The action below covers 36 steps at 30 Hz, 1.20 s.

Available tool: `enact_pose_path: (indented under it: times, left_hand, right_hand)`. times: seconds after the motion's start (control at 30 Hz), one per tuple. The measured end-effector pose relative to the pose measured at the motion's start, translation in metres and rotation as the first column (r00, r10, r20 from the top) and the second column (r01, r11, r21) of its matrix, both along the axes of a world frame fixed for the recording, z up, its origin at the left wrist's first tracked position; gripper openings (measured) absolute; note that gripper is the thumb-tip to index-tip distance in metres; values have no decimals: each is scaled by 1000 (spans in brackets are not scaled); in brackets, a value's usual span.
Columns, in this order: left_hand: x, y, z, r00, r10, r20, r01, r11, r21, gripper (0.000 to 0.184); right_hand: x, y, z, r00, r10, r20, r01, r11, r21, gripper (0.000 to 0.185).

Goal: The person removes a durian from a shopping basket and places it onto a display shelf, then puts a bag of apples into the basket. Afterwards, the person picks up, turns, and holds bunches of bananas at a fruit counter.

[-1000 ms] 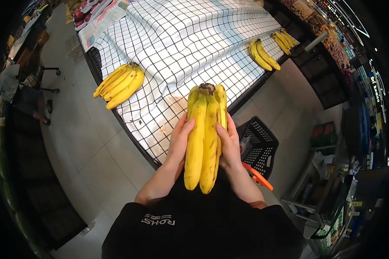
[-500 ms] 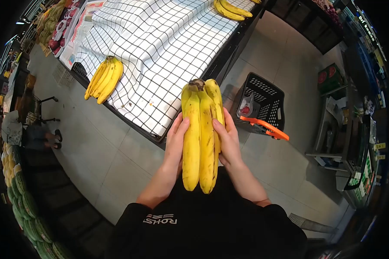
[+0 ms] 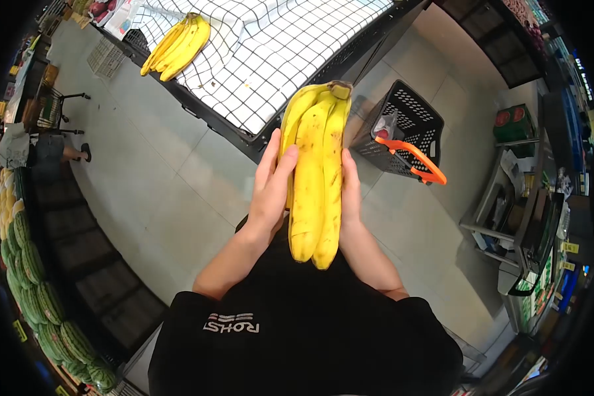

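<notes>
Between my two hands I hold a bunch of bananas (image 3: 315, 171), yellow with small brown spots, in front of my chest. Its stem end points away from me and leans right. My left hand (image 3: 270, 181) grips the left side, thumb on top. My right hand (image 3: 352, 191) presses against the right side, its fingers partly hidden behind the fruit. Another bunch of bananas (image 3: 178, 47) lies on the near left corner of a display covered with a white checked cloth (image 3: 270, 59).
A black shopping basket (image 3: 409, 112) with an orange handle (image 3: 412, 158) stands on the floor to the right, with a bagged item inside. Watermelons (image 3: 39, 297) line the left side. A metal rack (image 3: 501, 218) is at right. Part of a person (image 3: 53, 148) shows far left.
The held bunch has turned, so its stem now tilts right and a different side shows. My view has shifted, with the display and its bananas higher in the picture.
</notes>
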<state>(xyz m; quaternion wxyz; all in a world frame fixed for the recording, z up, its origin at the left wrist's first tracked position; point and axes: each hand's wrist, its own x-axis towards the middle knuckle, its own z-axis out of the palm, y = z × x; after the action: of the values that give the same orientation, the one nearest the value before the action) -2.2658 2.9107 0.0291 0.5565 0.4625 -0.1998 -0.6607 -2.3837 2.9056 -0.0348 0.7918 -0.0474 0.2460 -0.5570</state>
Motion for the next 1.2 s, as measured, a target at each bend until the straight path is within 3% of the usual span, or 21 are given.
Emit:
enact_pose_path:
  times: [0.07, 0.1, 0.2, 0.33, 0.47, 0.6, 0.67, 0.73, 0.8, 0.83, 0.93, 1.2]
  left_hand:
    - [10, 2, -5, 989, -35, 145, 63, 979, -193, 68]
    - [14, 3, -8, 991, -6, 135, 40, 969, -246, 70]
    - [36, 8, 1, 971, -7, 239, 83, 946, -312, 64]
    - [76, 11, 2, 976, 51, 211, 36, 922, -386, 71]
    - [138, 12, -1, 993, 43, 113, 4, 924, -382, 71]
    - [204, 10, 3, 999, 39, 27, -26, 929, -369, 69]
    - [238, 9, 11, 995, 58, -85, -80, 958, -275, 63]
    - [273, 5, 6, 992, 21, -127, -61, 946, -319, 57]
    - [302, 5, -11, 970, -37, -239, -25, 968, -251, 46]
    - [315, 7, -19, 948, 69, -312, -114, 985, -129, 39]
    - [354, 11, -24, 910, 11, -415, -76, 987, -141, 38]
    - [401, 4, -15, 892, 98, -442, -152, 985, -87, 39]
  right_hand:
    - [13, 0, 5, 1000, 4, 23, -3, 999, -44, 46]
    - [21, 0, 7, 999, -35, -5, 34, 998, -60, 51]
    - [45, 0, 9, 995, -80, -55, 75, 993, -91, 59]
    - [84, -6, 13, 976, -124, -178, 79, 967, -242, 58]
    - [140, -11, 17, 938, -191, -288, 54, 904, -423, 59]
    - [201, -11, 31, 941, -201, -273, 53, 883, -466, 63]
    - [234, -11, 44, 924, -157, -348, -1, 910, -414, 62]
    - [262, -12, 42, 928, -121, -352, -37, 911, -411, 64]
    - [284, -13, 34, 901, -46, -431, -105, 941, -320, 70]
    - [297, -13, 30, 893, -21, -449, -135, 940, -312, 76]
    - [332, -12, 31, 863, 60, -502, -206, 948, -242, 77]
    - [388, -27, 41, 839, 99, -536, -238, 951, -197, 82]
